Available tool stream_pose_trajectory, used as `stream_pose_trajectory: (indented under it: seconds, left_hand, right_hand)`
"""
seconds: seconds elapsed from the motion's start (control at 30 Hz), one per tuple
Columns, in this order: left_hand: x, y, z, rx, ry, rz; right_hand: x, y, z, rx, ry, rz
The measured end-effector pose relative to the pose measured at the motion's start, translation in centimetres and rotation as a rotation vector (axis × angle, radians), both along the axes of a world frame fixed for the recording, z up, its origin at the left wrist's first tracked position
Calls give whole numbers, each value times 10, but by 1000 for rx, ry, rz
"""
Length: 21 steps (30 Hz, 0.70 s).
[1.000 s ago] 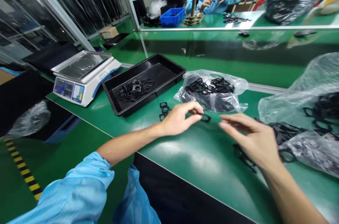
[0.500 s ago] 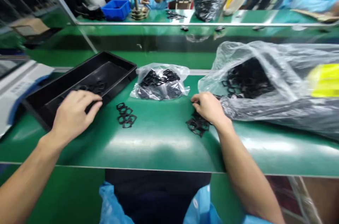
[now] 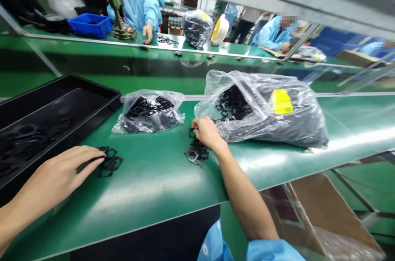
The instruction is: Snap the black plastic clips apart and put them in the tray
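Note:
My left hand (image 3: 66, 170) is at the small group of black ring-shaped parts (image 3: 111, 162) on the green table, thumb and fingertips closing on a part at the group's left edge. My right hand (image 3: 207, 131) pinches a black part (image 3: 191, 132) above the right pile of black parts (image 3: 196, 153), just in front of the large clear bag (image 3: 262, 108). Between the hands, farther back, lies a smaller clear bag (image 3: 151, 110) of black parts. The black tray (image 3: 92, 92) at the left holds more such parts.
A metal rail (image 3: 191, 97) runs behind the bags. Beyond it, people in blue work at another green bench with a blue bin (image 3: 90, 25) and a press (image 3: 119, 14). An open cardboard box (image 3: 333, 211) stands below the table at the right.
The view has turned to the right. My left hand has gone from over the tray to the small group of parts. My right hand stays by its pile, now with a part showing at its fingertips.

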<state>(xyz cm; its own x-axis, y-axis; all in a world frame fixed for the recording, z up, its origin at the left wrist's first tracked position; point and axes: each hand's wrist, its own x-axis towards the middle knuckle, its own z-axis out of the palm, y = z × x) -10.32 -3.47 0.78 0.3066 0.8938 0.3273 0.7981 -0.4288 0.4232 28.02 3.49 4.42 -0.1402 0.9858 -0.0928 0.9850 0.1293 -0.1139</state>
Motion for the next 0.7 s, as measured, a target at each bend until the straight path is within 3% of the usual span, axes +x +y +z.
stream_pose_trajectory:
  seconds: [0.1,0.3,0.47,0.57,0.7]
  left_hand:
    - [22,5,9,26,-140,-1]
    - [98,23,25,-82,-295,-293]
    - [140,28,0,-71,-406,-347]
    - [143,22,-17,-20,-428,-380]
    - [135,17,-27,-2,-367,-457]
  right_hand:
    - [-1,-2,0,5,-9,0]
    - [-14,-8,-3,-1,42,57]
    - [-22,-16,-4,-9,71,77]
    - [-25,-20,-5,-21,95,95]
    - [-36,-25,-8,-54,170,163]
